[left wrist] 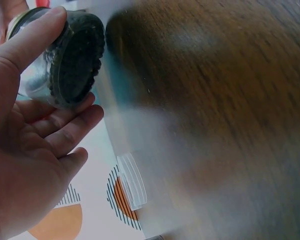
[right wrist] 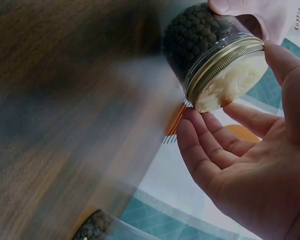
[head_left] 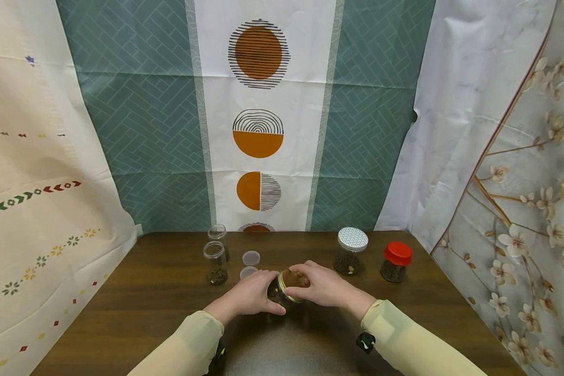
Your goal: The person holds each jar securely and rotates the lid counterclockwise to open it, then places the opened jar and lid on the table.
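A clear jar [right wrist: 197, 32] full of dark pellet-like bits is held tilted over the table, its gold-rimmed lid [right wrist: 235, 82] turned toward my right hand. My left hand [head_left: 254, 293] grips the jar's body, thumb on one side and fingers on the other. On the opposite end, my right hand [head_left: 323, 284] holds the lid by its rim with thumb and fingertips. The lid sits on the jar. In the left wrist view the dark base of the jar [left wrist: 80, 57] faces the camera.
Two lidless clear jars, one [head_left: 215, 263] in front of another [head_left: 218, 233], stand at the left. Two clear lids [head_left: 251, 258] lie beside them. To the right are a white-lidded jar [head_left: 350, 255] and a red-lidded jar [head_left: 395, 263]. Curtains surround the wooden table [head_left: 136, 297].
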Available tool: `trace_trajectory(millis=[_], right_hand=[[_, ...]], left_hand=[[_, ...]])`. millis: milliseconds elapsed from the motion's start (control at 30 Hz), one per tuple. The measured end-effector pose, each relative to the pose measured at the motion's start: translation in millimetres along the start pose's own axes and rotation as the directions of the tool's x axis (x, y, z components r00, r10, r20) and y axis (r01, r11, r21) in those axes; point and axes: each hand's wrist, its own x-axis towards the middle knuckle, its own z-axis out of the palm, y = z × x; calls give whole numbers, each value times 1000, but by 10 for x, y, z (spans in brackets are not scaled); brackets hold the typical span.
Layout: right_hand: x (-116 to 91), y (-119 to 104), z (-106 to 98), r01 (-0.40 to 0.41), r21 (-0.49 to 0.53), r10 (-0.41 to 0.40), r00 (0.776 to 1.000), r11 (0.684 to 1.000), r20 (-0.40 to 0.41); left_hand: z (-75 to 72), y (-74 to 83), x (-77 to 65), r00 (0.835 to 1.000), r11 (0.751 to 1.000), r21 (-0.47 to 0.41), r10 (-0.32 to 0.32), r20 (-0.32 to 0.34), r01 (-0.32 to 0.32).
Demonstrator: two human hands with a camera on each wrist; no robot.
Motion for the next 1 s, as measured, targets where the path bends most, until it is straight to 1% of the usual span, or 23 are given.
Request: trace_trajectory(millis=[167, 333, 467, 700, 900, 1000], right_hand=[[11, -8, -9, 11, 7, -11, 1000, 1000, 19], [-10, 1, -36, 52, 14, -52, 998, 999, 45], [-28, 18, -69, 90, 20, -91, 992, 996, 82], [-17, 39, -106, 115, 44, -120, 983, 992, 140], [-16, 41, -116, 141, 55, -147, 978, 989, 149], [-17, 27, -100, 129, 61, -137, 981, 990, 136]], left_hand=[[3, -4, 1, 1000, 1000, 8, 7, -4, -7], [0, -10, 0, 1000, 1000, 8, 8, -4, -8], [-4, -11, 0, 1000, 1000, 4, 5, 2, -5], [-7, -7, -7, 1000, 1000, -12, 3, 6, -3], [-12, 5, -18, 1000, 1000, -20, 1, 8, -1], [-15, 3, -20, 1000, 1000, -20, 2, 4, -2]])
